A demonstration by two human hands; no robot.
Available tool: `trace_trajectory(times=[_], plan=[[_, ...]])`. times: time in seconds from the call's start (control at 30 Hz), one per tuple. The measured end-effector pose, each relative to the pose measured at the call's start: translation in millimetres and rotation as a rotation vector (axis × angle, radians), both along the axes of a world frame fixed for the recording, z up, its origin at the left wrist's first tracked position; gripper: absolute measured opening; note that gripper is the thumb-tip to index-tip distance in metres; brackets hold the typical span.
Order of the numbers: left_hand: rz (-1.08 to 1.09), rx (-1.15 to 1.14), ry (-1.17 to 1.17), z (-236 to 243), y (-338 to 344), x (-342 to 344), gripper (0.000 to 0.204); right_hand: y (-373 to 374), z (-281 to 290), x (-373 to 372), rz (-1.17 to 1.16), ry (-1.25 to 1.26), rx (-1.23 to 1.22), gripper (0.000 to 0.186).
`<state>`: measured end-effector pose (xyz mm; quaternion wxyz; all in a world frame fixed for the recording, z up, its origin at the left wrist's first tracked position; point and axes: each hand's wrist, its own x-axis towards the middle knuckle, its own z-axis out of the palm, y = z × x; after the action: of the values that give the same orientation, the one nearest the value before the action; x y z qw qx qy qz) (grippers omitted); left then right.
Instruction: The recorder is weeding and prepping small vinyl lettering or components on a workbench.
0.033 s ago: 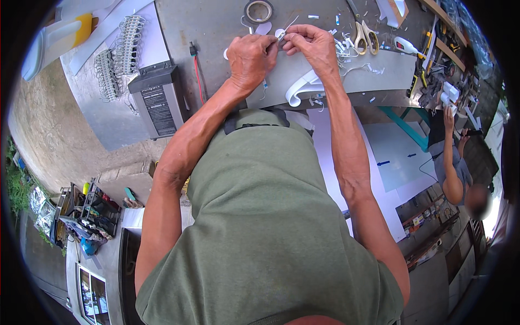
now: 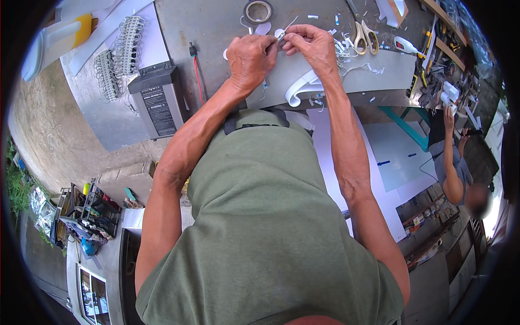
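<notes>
My left hand [image 2: 251,60] and my right hand [image 2: 313,49] meet above the grey metal worktop, fingertips pinched together. Between them is a small whitish piece with thin wires [image 2: 280,34]; a thin pale end sticks up from it toward the upper right. The fingers cover most of it, so its exact kind is hard to make out. Just beyond the hands lies a roll of dark tape [image 2: 258,11]. Under my right wrist a white curved strip [image 2: 304,85] rests on the worktop.
Scissors with cream handles [image 2: 366,39] lie to the right among small white and blue scraps. A black-and-grey battery-like box [image 2: 157,103] stands left, beside a red wire [image 2: 198,81] and wired light modules [image 2: 129,46]. Another person [image 2: 454,162] works at far right.
</notes>
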<state>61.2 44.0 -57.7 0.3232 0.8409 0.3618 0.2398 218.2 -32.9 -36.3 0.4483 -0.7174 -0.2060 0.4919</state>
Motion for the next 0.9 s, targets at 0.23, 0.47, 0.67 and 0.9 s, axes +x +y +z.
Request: trace_trajectory(times=[0.23,0.47,0.67,0.9], plan=[[-0.002,-0.019,0.005,-1.9,0.0,-0.3,0.006,3.2,-1.2,-4.0,-0.023,-0.076,-0.026,0.014],[-0.003,-0.003,0.002,-2.2,0.0,-0.6,0.008,6.0,2.0,-6.9,0.002,-0.152,-0.056,0.013],[-0.013,-0.015,0.021,0.5,0.0,-0.4,0.009,6.9,0.8,-8.4,-0.008,-0.167,-0.064,0.014],[-0.018,0.006,-0.017,-1.7,-0.9,-0.2,0.005,7.9,1.9,-8.5,0.005,-0.182,-0.074,0.014]])
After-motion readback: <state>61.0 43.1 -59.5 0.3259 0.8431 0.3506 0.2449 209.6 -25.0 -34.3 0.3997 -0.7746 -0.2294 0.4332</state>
